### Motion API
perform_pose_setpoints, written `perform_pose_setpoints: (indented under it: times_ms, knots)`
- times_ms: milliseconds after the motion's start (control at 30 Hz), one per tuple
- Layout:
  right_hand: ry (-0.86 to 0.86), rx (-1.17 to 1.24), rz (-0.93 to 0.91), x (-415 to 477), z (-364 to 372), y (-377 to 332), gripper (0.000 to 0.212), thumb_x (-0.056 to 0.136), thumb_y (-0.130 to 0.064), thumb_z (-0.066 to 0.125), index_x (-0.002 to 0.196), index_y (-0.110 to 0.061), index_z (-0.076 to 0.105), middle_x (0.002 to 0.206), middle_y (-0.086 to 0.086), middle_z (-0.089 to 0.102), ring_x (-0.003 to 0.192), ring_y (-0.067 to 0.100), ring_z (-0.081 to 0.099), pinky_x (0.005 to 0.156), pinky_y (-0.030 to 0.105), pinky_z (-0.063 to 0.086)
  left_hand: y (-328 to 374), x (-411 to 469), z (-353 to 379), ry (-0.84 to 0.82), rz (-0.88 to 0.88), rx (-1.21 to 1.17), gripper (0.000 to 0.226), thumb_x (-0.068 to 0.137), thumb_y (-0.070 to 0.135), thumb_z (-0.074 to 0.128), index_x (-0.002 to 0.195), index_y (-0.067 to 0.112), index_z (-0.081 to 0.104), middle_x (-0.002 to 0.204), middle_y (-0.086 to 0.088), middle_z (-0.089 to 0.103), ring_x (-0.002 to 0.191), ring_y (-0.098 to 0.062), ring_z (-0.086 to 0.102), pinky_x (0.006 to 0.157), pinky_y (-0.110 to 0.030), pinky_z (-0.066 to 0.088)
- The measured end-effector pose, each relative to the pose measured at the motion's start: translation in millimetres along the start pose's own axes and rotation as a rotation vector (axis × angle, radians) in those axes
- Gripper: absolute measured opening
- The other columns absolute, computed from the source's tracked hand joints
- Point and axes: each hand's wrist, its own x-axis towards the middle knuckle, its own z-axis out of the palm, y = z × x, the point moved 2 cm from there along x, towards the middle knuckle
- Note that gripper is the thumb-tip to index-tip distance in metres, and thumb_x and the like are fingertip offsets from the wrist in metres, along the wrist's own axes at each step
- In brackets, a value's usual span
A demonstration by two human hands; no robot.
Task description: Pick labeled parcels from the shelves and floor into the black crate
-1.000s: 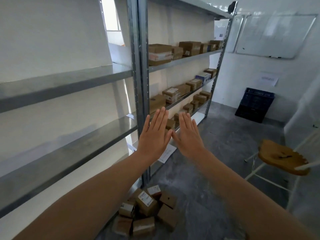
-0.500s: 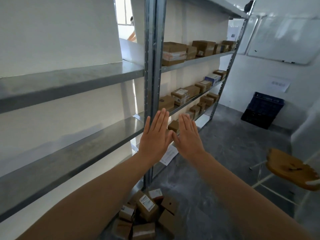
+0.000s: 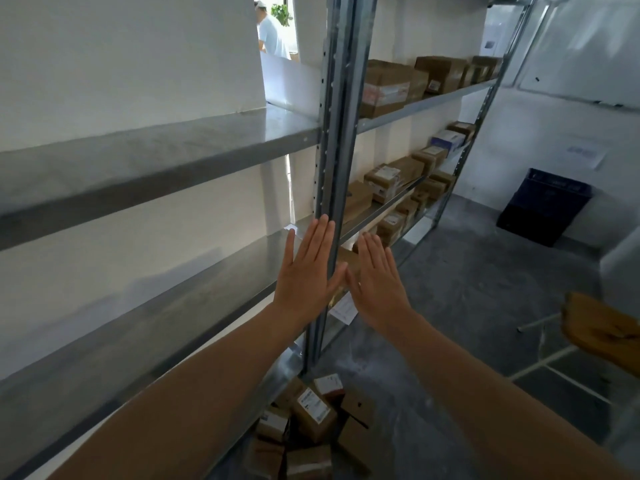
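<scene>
Parcels [image 3: 313, 414] lie heaped on the floor [image 3: 467, 289]. Left hand [image 3: 306, 271] and right hand [image 3: 379, 282] hover flat, side by side, grip released.

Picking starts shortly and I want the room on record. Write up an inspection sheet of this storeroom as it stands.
Surface: grey concrete floor; metal shelving along the left.
Job's things: shelf parcels on the far bays; floor parcels piled at the foot of the shelf upright; black crate on the floor by the far wall.
Clutter: wooden stool at right; paper sheet on the floor beside the shelving.
Grippers: left hand and right hand raised flat side by side, holding nothing.
Cables: nothing seen.
Surroundings: white walls; whiteboard; wall notice above the crate; a person beyond a gap in the wall.
</scene>
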Motion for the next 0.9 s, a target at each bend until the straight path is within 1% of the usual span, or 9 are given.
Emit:
perform_pose_setpoints:
  times_ms: [133, 200, 267, 300, 400, 533, 633, 767, 900]
  knots:
    - [-0.049, -0.045, -0.004, 7, 22, 3, 0.082, 0.095, -0.06, 0.0, 0.157, -0.006, 0.003, 0.165, 0.012, 0.002, 0.152, 0.022, -0.007, 0.124, 0.041, 0.0, -4, -14, 24, 0.0, -0.052, -0.062, 0.071, 0.101, 0.057, 0.021, 0.156, 0.015, 0.01, 0.164, -0.004, 0.009, 0.151, -0.016, -0.001, 0.121, -0.046, -0.006]
    - [-0.061, -0.058, -0.017, 9, 34, 5, 0.084, 0.092, -0.06, -0.005, 0.156, -0.007, 0.002, 0.165, 0.012, 0.002, 0.152, 0.022, -0.007, 0.124, 0.042, 0.001, -7, -20, 36, -0.015, -0.051, -0.073, 0.07, 0.101, 0.055, 0.024, 0.156, 0.013, 0.017, 0.163, -0.006, 0.015, 0.151, -0.017, 0.004, 0.122, -0.051, 0.008]
    - [-0.068, -0.05, -0.029, 11, 43, 5, 0.078, 0.096, -0.057, 0.001, 0.156, -0.008, 0.002, 0.164, 0.012, 0.004, 0.152, 0.022, -0.006, 0.124, 0.042, 0.002, -10, -22, 43, -0.038, -0.05, -0.064, 0.069, 0.101, 0.055, 0.025, 0.154, 0.011, 0.024, 0.162, -0.007, 0.022, 0.15, -0.019, 0.011, 0.119, -0.055, 0.02]
    - [-0.068, -0.038, -0.028, 12, 47, 5, 0.074, 0.099, -0.055, 0.007, 0.156, -0.008, 0.004, 0.164, 0.013, 0.005, 0.152, 0.023, -0.005, 0.124, 0.043, 0.003, -11, -22, 46, -0.052, -0.054, -0.055, 0.068, 0.101, 0.054, 0.026, 0.153, 0.011, 0.026, 0.161, -0.007, 0.023, 0.15, -0.019, 0.012, 0.118, -0.055, 0.021]
    - [-0.088, -0.019, -0.024, 14, 61, 8, 0.067, 0.102, -0.044, 0.017, 0.156, -0.006, 0.006, 0.164, 0.014, 0.005, 0.152, 0.024, -0.004, 0.124, 0.045, 0.005, -15, -21, 62, -0.071, -0.066, -0.035, 0.068, 0.101, 0.055, 0.029, 0.153, 0.011, 0.028, 0.16, -0.007, 0.026, 0.149, -0.015, 0.007, 0.12, -0.053, 0.019]
    - [-0.188, -0.028, -0.052, 8, 92, 29, 0.067, 0.099, -0.039, 0.015, 0.155, -0.004, 0.005, 0.164, 0.015, 0.003, 0.152, 0.026, -0.005, 0.124, 0.045, 0.005, -12, -28, 98, -0.165, -0.054, 0.027, 0.071, 0.099, 0.059, 0.031, 0.151, 0.01, 0.034, 0.158, -0.007, 0.033, 0.149, -0.018, 0.021, 0.119, -0.052, 0.022]
    - [-0.257, -0.008, -0.059, 5, 120, 50, 0.066, 0.102, -0.037, 0.025, 0.155, -0.004, 0.004, 0.164, 0.015, 0.003, 0.152, 0.026, -0.005, 0.124, 0.045, 0.004, -3, -37, 129, -0.229, -0.086, 0.014, 0.07, 0.101, 0.057, 0.029, 0.154, 0.011, 0.024, 0.161, -0.006, 0.024, 0.15, -0.017, 0.016, 0.12, -0.05, 0.017]
    - [-0.333, 0.048, -0.048, 7, 156, 78, 0.065, 0.101, -0.037, 0.022, 0.156, -0.005, 0.006, 0.164, 0.014, 0.005, 0.152, 0.026, -0.004, 0.124, 0.046, 0.005, 11, -41, 174, -0.309, -0.153, -0.005, 0.07, 0.102, 0.056, 0.024, 0.156, 0.011, 0.018, 0.163, -0.006, 0.016, 0.151, -0.017, 0.009, 0.122, -0.048, 0.012]
    - [-0.374, 0.097, -0.045, 13, 196, 105, 0.063, 0.105, -0.034, 0.028, 0.155, -0.004, 0.005, 0.164, 0.014, 0.007, 0.152, 0.026, -0.002, 0.124, 0.044, 0.003, 18, -41, 222, -0.355, -0.226, -0.011, 0.069, 0.102, 0.055, 0.021, 0.156, 0.012, 0.013, 0.164, -0.007, 0.013, 0.151, -0.019, 0.007, 0.122, -0.048, 0.008]
